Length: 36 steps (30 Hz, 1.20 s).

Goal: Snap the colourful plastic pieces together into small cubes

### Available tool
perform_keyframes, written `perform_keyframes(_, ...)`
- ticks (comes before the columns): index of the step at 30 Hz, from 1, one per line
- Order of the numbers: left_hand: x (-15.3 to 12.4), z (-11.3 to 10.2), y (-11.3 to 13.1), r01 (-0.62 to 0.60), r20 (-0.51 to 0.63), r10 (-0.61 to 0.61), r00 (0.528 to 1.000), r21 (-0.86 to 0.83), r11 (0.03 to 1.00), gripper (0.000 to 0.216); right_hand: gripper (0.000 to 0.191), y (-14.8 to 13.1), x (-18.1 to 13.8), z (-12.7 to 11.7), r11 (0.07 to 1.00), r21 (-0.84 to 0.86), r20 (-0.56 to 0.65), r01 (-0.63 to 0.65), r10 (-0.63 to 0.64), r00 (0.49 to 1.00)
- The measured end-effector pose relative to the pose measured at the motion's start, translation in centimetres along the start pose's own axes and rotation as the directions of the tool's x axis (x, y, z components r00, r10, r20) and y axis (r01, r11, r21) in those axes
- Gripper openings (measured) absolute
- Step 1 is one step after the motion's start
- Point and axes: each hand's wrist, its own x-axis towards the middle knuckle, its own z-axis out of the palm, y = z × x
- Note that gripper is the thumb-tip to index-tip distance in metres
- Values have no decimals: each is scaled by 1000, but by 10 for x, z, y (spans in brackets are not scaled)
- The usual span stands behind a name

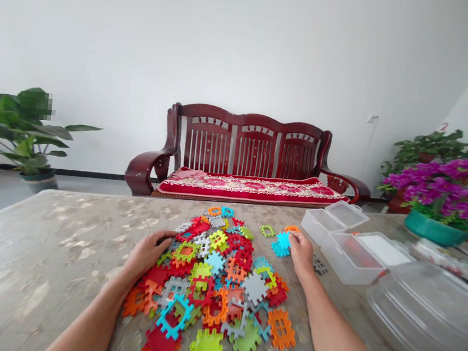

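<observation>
A large heap of interlocking plastic tiles with notched edges lies spread over the middle of the table, in red, orange, blue, green and grey. At the heap's upper left, my left hand rests with its fingers stretched out over the edge tiles; its fingertips are partly lost among them. My right hand is to the right of the heap, its thumb and fingers closed on a blue tile. An orange tile shows just behind these fingers. A green square frame lies apart, left of the blue tile.
Clear plastic boxes with raised lids stand at the right, next to stacked transparent lids. A dark grey tile lies by my right wrist. Purple flowers in a teal pot stand farther right. Beyond the table is a wooden bench.
</observation>
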Motion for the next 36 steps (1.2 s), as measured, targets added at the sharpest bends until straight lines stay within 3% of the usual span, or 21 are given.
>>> perform_keyframes(4, 1, 1, -3, -2, 13, 2, 1000, -10, 1000, 40, 35, -6, 1, -2, 990, 136, 65, -47, 38, 997)
perform_keyframes(8, 2, 3, -6, 3, 24, -3, 1000, -10, 1000, 41, 28, -22, -3, -11, 978, 175, 207, -111, 74, 976)
perform_keyframes(14, 3, 4, -9, -8, 26, 9, 1000, -10, 1000, 40, 32, -37, -8, -31, 995, 72, 542, -72, 22, 840)
perform_keyframes(17, 3, 4, -10, -11, 20, 11, 1000, -12, 1000, 40, 40, -33, -5, -31, 999, -15, 500, 39, -26, 866)
perform_keyframes(20, 3, 4, -10, -17, 13, 17, 1000, -10, 1000, 39, 36, -25, -2, -27, 971, -165, 418, 174, -91, 904)
perform_keyframes(26, 3, 4, -10, -16, 5, 16, 1000, 1, 1000, 38, 46, -14, -1, -19, 846, -415, 497, 335, -98, 862)
perform_keyframes(32, 4, 4, -11, -13, 2, 13, 1000, -7, 1000, 39, 47, -11, 0, -14, 882, -377, 474, 283, -80, 877)
perform_keyframes(36, 3, 4, -9, -20, 0, 20, 1000, -16, 1000, 39, 22, -14, 1, -13, 925, -272, 398, 265, -142, 906)
